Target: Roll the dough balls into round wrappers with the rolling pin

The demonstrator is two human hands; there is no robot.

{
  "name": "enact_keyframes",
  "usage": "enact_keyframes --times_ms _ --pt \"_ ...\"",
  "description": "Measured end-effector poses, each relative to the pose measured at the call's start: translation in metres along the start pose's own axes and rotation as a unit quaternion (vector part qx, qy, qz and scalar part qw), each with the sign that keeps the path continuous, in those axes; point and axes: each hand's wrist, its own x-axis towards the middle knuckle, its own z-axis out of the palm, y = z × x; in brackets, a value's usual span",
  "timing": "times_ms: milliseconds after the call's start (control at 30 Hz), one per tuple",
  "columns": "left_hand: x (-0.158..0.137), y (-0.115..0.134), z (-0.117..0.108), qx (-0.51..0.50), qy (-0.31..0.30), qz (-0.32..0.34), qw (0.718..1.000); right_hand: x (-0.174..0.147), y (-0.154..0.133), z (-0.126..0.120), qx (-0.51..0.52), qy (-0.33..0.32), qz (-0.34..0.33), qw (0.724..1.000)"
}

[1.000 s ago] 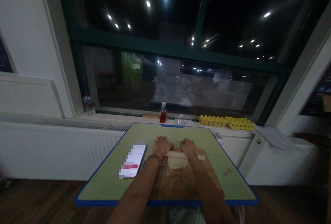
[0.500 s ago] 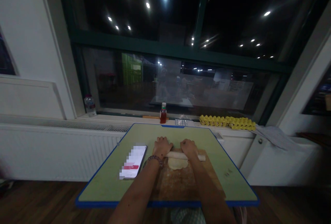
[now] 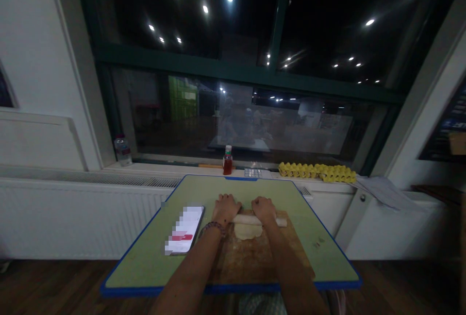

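Observation:
Both of my hands bear on a pale rolling pin (image 3: 245, 220) that lies crosswise near the far end of a wooden board (image 3: 255, 261). My left hand (image 3: 226, 207) is curled over the pin's left end, and a beaded bracelet circles that wrist. Nearer the pin's right end, my right hand (image 3: 264, 207) is closed over it with bent fingers. A flat, rounded sheet of pale dough (image 3: 248, 230) shows on the near side of the pin; the pin covers its far edge.
The board rests on a green folding table (image 3: 145, 266) with a blue edge. A phone (image 3: 185, 230) lies left of my left forearm. On the windowsill stand a bottle of red liquid (image 3: 227, 162), a clear bottle (image 3: 123, 151) and yellow egg cartons (image 3: 316, 172).
The view has shifted slightly, moving everything a little left and down. My hands stay on the rolling pin, and the dough looks much the same.

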Motion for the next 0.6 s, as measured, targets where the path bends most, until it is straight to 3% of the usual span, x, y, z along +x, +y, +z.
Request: enact_keyframes --times_ms 600 --pt "-0.0049 -0.0005 0.0004 0.022 -0.014 0.041 0.999 -0.0067 -0.0042 -0.0015 -0.058 -0.012 -0.022 0.998"
